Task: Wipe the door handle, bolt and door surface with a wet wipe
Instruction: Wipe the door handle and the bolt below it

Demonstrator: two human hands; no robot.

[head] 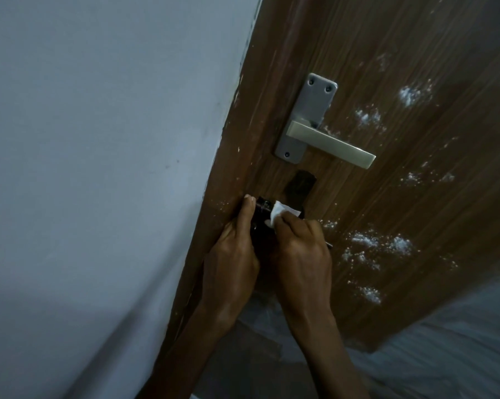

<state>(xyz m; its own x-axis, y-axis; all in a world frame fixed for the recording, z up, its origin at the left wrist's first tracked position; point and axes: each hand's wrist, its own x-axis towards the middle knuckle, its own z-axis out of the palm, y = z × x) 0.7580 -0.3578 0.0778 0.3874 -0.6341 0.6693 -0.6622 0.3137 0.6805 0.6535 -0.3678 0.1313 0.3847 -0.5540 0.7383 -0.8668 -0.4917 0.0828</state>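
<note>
Head view: brown wood-grain door (386, 53) fills centre and right; grey wall (99, 139) at left. White specks (366, 240) scattered over the door's right half. Silver door handle (332, 144) sits centre-right on its backplate (312, 110), with a dark cut-out (299, 187) just below. Lower centre, black bolt (263, 207) – partly covered by both hands. Right hand (303, 254): fingers curled, pinching the white wet wipe (280, 214) against the bolt. Left hand (231, 254): thumb straight along the bolt's left end – other fingers hidden, grip cannot be told.

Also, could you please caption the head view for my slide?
Right hand holds a wet wipe against the dark bolt, left hand alongside, below the silver door handle.
</note>
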